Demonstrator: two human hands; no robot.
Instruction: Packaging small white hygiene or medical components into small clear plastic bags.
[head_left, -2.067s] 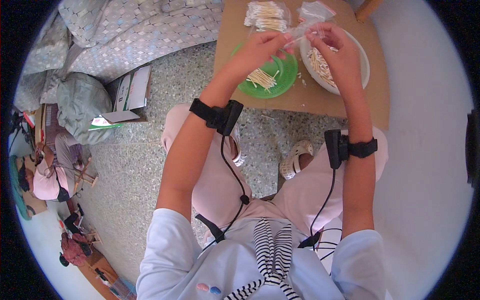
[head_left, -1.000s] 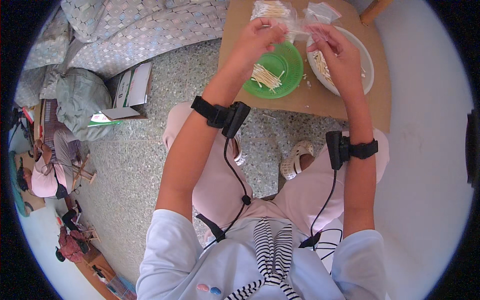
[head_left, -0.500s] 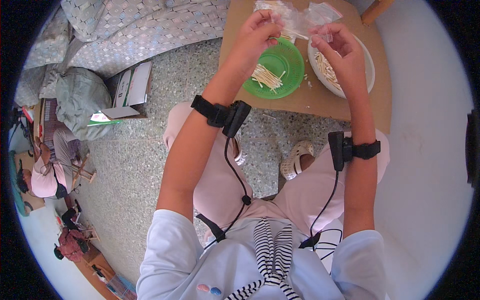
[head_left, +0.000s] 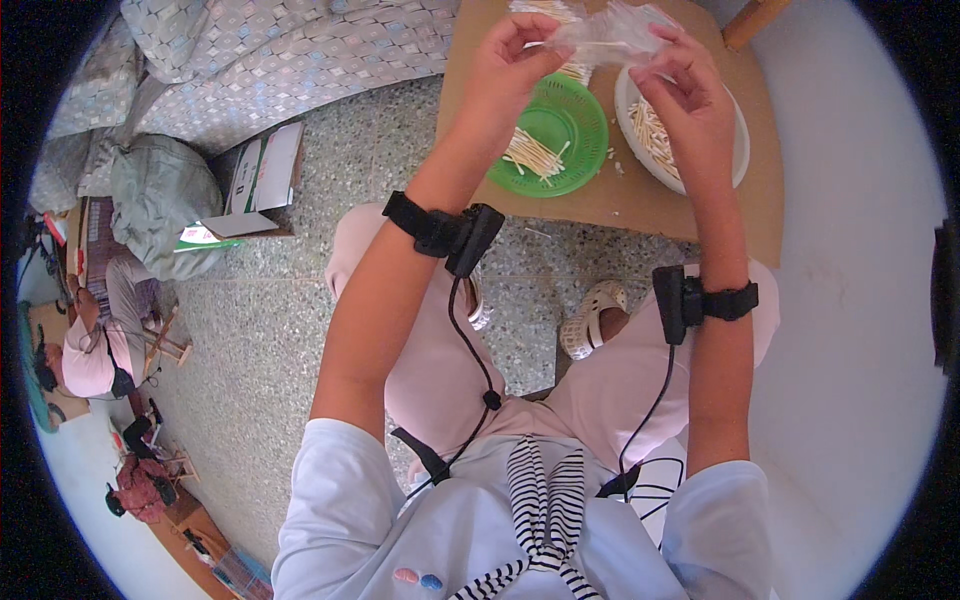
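Note:
Between my two hands a clear plastic bag [head_left: 612,34] is held up over the far part of the cardboard-topped table. My left hand [head_left: 515,65] pinches its left end, and my right hand [head_left: 685,85] grips its right end with bent fingers. Just below my left hand sits a green plastic basket [head_left: 585,165] with a loose bunch of cotton swabs [head_left: 535,153] at its left side. Under my right hand stands a white bowl [head_left: 741,150] holding many cotton swabs [head_left: 650,135]. More swabs in clear packaging [head_left: 545,10] lie behind the bag, partly hidden by it.
Small white bits lie on the cardboard [head_left: 640,210] between basket and bowl. A white wall [head_left: 850,250] runs along the right. An opened carton [head_left: 262,180] and a grey-green sack [head_left: 165,200] are on the floor at left. Two other people [head_left: 95,355] sit farther left.
The bag has been lifted and stretched out between my hands, where before it hung lower and bunched. Both hands have shifted only slightly.

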